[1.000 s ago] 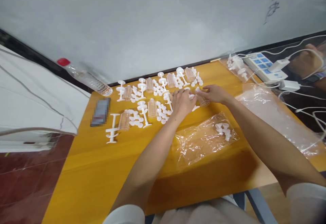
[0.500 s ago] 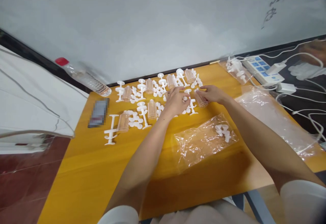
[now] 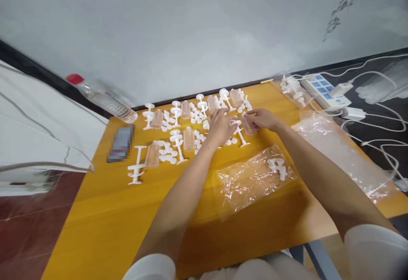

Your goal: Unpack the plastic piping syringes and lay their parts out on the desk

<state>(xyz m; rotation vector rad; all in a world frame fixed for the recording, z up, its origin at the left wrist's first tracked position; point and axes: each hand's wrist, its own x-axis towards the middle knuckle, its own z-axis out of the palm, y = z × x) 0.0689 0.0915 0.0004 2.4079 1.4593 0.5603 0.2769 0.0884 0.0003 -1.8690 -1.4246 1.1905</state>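
Clear plastic tubes, white plungers and small white round pieces lie in two rows on the yellow table. My left hand is palm down over the front row, fingers spread, beside a white plunger; what lies beneath it is hidden. The fingers of my right hand are closed at the top of a clear tube lying at the right end of that row. Nearer to me, a clear bag holds several small white pieces. Another tube lies left of my left hand.
A red-capped bottle leans at the back left, above a phone. At the right are a bag of white parts, a power strip with cables, and plastic sheeting.
My left hand's fingers have spread out, and the white plunger beside it has turned slightly. A blurred hand at the far right has left the view. The camera view has shifted a little.
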